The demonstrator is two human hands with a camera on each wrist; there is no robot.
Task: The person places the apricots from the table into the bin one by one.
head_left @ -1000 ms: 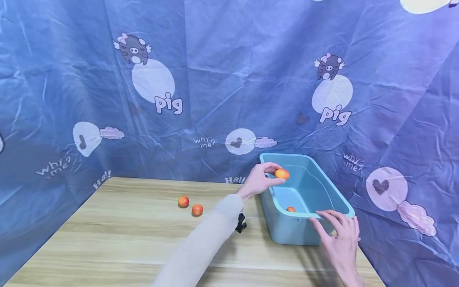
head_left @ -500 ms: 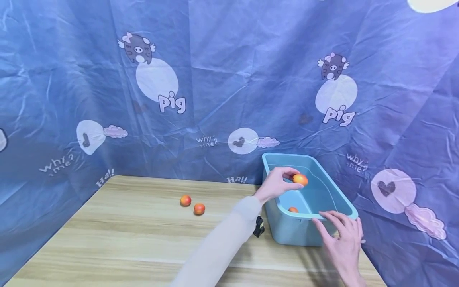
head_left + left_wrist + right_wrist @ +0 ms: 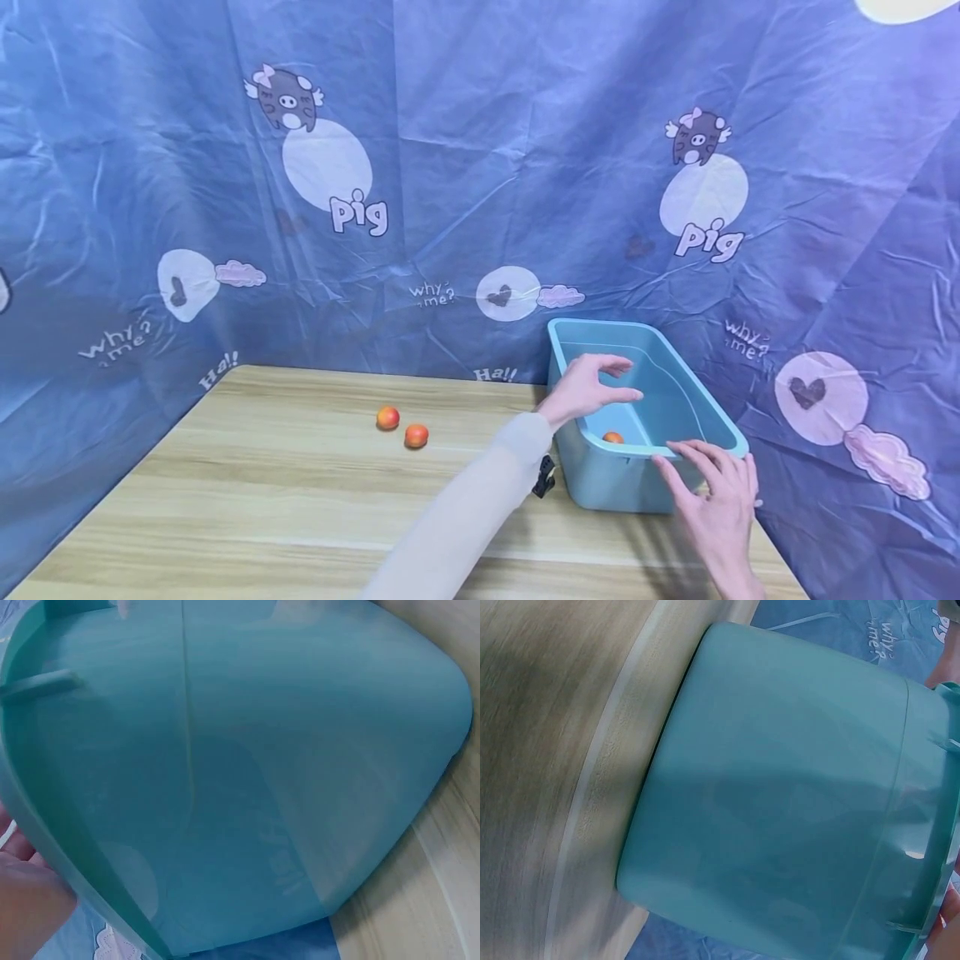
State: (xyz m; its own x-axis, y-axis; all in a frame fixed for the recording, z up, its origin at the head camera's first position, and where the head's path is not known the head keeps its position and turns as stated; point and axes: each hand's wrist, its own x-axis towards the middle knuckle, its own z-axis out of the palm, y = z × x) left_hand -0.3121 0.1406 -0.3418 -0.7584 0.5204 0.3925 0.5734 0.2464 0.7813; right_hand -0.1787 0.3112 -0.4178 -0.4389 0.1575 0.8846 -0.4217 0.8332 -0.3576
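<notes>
In the head view a blue-green plastic bin (image 3: 630,483) stands at the right of the table. My left hand (image 3: 588,387) hovers over its left side, thumb and fingers apart with nothing between them. My right hand (image 3: 716,500) grips the near rim, its fingers over the edge and the thumb in front. One orange-red fruit (image 3: 612,437) shows inside the bin, partly hidden by the rim. On the table, left of the bin, lie two more small red-orange fruits, one fruit (image 3: 387,418) slightly behind the other fruit (image 3: 416,435). Both wrist views mostly show the bin's outer wall (image 3: 780,787).
The wood-grain table (image 3: 262,483) reaches back to a blue printed cloth (image 3: 450,167) hanging behind it and along the sides. A small black device (image 3: 543,477) sits below the left wrist, close to the bin's left wall.
My left hand moved right over the bin with a red-yellow fruit, then let it go; that fruit is out of sight now. My right hand stayed on the rim.
</notes>
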